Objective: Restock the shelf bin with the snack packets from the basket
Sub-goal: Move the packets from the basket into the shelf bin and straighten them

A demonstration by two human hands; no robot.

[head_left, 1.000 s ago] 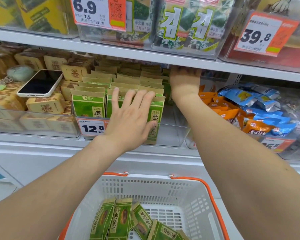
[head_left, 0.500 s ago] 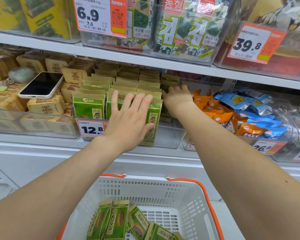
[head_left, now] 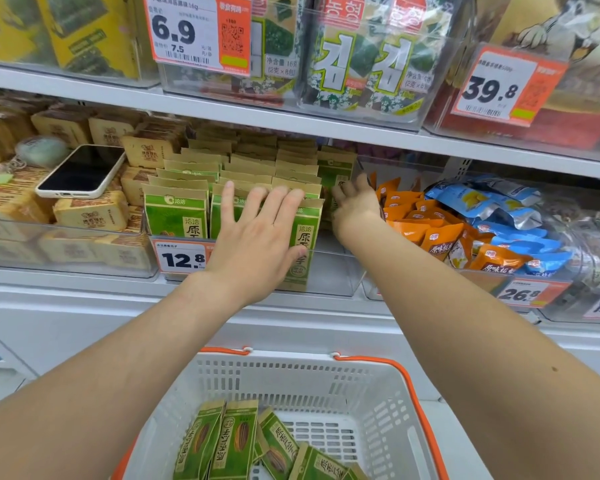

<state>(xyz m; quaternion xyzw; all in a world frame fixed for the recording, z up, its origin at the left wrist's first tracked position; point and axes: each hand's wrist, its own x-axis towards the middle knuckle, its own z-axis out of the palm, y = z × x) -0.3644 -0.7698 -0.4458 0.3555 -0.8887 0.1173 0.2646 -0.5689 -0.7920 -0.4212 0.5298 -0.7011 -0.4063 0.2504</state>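
Observation:
Rows of green snack packets (head_left: 175, 216) stand upright in the clear shelf bin (head_left: 333, 271) with the 12.8 price tag. My left hand (head_left: 260, 237) lies flat against the front packets, fingers straight and spread. My right hand (head_left: 355, 206) is inside the bin's right side, next to a green packet (head_left: 336, 171) that stands further back. Its fingers are loosely bent and I see nothing in them. Below, the white basket (head_left: 291, 362) with orange handles holds several more green packets (head_left: 236, 441).
A phone (head_left: 80, 171) lies on tan packs in the left bin. Orange packets (head_left: 430, 233) and blue packets (head_left: 499, 209) fill the right bin. The upper shelf edge (head_left: 291, 123) hangs low over the bins, with seaweed packs above it.
My right hand has drawn back from deep under the upper shelf toward the bin's front. My left hand has stayed pressed on the front packets.

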